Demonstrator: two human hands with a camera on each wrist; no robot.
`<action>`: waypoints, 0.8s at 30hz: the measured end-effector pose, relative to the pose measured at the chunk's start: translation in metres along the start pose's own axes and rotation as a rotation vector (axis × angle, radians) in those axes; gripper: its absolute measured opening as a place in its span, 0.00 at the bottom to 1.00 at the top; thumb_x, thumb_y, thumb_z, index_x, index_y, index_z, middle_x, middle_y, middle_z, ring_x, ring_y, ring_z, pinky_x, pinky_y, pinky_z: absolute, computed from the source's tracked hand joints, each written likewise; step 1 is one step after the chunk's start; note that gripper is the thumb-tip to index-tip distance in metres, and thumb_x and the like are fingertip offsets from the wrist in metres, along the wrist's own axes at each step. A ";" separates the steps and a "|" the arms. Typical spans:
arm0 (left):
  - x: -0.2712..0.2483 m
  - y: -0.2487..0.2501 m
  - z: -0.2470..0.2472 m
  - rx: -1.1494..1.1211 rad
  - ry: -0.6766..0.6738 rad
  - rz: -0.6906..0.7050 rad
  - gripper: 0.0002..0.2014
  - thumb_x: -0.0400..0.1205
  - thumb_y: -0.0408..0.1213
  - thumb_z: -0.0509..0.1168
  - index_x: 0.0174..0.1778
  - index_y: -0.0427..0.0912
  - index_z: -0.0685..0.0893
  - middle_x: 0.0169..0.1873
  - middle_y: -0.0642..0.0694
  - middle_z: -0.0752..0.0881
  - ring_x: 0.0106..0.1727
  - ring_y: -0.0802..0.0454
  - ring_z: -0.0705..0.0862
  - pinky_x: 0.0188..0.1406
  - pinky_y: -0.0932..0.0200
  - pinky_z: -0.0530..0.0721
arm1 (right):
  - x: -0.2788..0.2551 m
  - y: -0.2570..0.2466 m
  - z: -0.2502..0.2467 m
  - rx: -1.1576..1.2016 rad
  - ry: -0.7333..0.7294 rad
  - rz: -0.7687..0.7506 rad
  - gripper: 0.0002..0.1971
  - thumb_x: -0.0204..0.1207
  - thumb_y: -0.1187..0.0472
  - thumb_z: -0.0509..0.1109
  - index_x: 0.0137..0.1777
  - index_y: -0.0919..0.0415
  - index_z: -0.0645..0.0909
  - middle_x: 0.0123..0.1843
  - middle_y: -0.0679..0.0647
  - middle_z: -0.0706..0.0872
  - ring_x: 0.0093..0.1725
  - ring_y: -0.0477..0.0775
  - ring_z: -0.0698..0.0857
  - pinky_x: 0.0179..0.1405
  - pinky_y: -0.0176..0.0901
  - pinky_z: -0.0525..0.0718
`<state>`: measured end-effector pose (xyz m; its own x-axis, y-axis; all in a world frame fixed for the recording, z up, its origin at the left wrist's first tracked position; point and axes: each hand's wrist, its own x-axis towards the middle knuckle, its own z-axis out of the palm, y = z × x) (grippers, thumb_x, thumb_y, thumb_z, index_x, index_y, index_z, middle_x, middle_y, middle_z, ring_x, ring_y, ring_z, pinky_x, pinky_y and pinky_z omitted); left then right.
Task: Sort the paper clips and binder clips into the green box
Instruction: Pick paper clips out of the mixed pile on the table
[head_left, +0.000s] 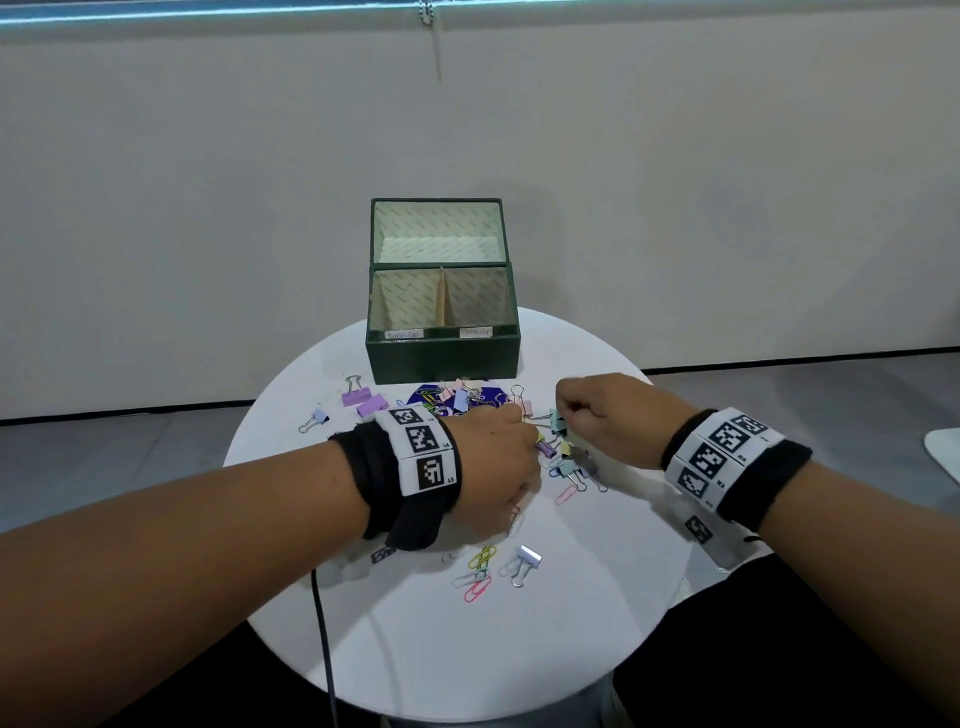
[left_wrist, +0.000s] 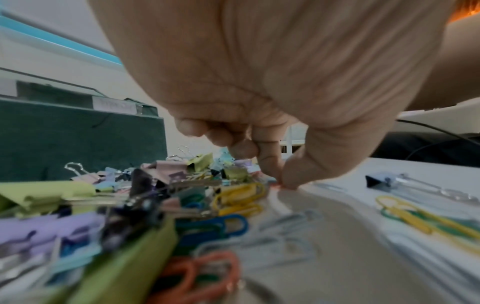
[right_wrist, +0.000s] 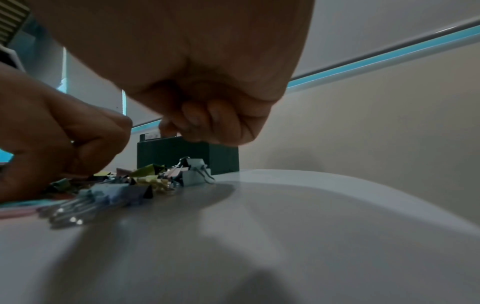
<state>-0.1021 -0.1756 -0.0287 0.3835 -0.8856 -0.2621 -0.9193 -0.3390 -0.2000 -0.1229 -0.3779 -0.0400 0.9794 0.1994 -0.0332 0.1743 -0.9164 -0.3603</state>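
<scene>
The green box (head_left: 441, 358) stands open at the back of the round white table (head_left: 519, 649), with two labelled compartments that look empty. In front of it lies a pile of coloured binder clips and paper clips (head_left: 467, 397). My left hand (head_left: 530, 452) reaches down at the pile's right edge. In the left wrist view, this left hand (left_wrist: 281, 183) pinches a reddish paper clip (left_wrist: 277, 186) against the tabletop with thumb and forefinger; the clip is mostly hidden. My right hand (head_left: 563, 410) hovers just above a teal binder clip (head_left: 558, 420), and its curled fingers (right_wrist: 202, 123) show nothing in them.
Loose clips lie nearer me: a silver binder clip (head_left: 524, 561), yellow paper clips (head_left: 482, 556) and a pink one (head_left: 477, 590). Purple binder clips (head_left: 363, 400) sit left of the pile. A black cable (head_left: 322, 623) hangs from my left wrist over the table's front edge.
</scene>
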 end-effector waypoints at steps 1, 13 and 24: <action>0.001 0.001 0.000 0.025 -0.038 0.006 0.07 0.76 0.47 0.61 0.34 0.52 0.77 0.41 0.53 0.76 0.50 0.48 0.71 0.51 0.52 0.77 | -0.001 -0.001 0.001 -0.021 -0.037 0.001 0.06 0.80 0.60 0.63 0.41 0.53 0.76 0.34 0.46 0.81 0.37 0.52 0.77 0.36 0.46 0.72; 0.002 -0.015 -0.017 -0.275 -0.030 -0.054 0.01 0.76 0.39 0.64 0.42 0.48 0.78 0.36 0.53 0.78 0.36 0.52 0.76 0.30 0.61 0.70 | 0.008 0.004 0.006 0.000 0.064 0.125 0.05 0.72 0.51 0.71 0.39 0.46 0.77 0.38 0.43 0.81 0.43 0.51 0.80 0.44 0.45 0.80; 0.024 -0.018 -0.018 -0.172 -0.113 -0.130 0.17 0.85 0.39 0.55 0.63 0.65 0.79 0.50 0.54 0.82 0.47 0.48 0.81 0.40 0.58 0.78 | -0.001 0.005 -0.001 -0.044 -0.124 0.162 0.11 0.68 0.61 0.70 0.42 0.40 0.85 0.47 0.44 0.86 0.48 0.49 0.82 0.42 0.40 0.81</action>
<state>-0.0777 -0.1964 -0.0140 0.4983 -0.7931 -0.3504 -0.8592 -0.5057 -0.0773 -0.1229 -0.3828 -0.0413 0.9754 0.0868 -0.2026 0.0226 -0.9536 -0.3001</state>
